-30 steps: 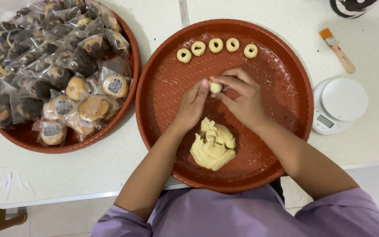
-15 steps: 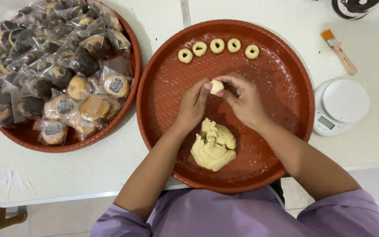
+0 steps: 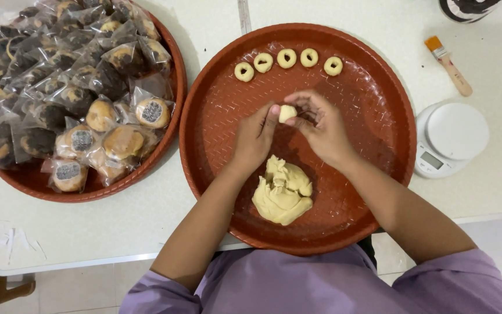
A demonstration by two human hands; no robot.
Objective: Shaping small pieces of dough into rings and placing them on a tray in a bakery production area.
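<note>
Both hands meet over the middle of the round red tray (image 3: pixel 379 174): the left hand (image 3: pixel 254 139) and right hand (image 3: pixel 321 125) pinch a small dough piece (image 3: pixel 287 112) between their fingertips. Bare tray floor lies all around them. Near the person sits a dough lump (image 3: pixel 283 192); five dough rings (image 3: pixel 286 59) line the far rim. Left, a second tray (image 3: pixel 164 151) is heaped with wrapped pastries (image 3: pixel 71 87). Right, a scale (image 3: pixel 451 136) and brush (image 3: pixel 448 65).
</note>
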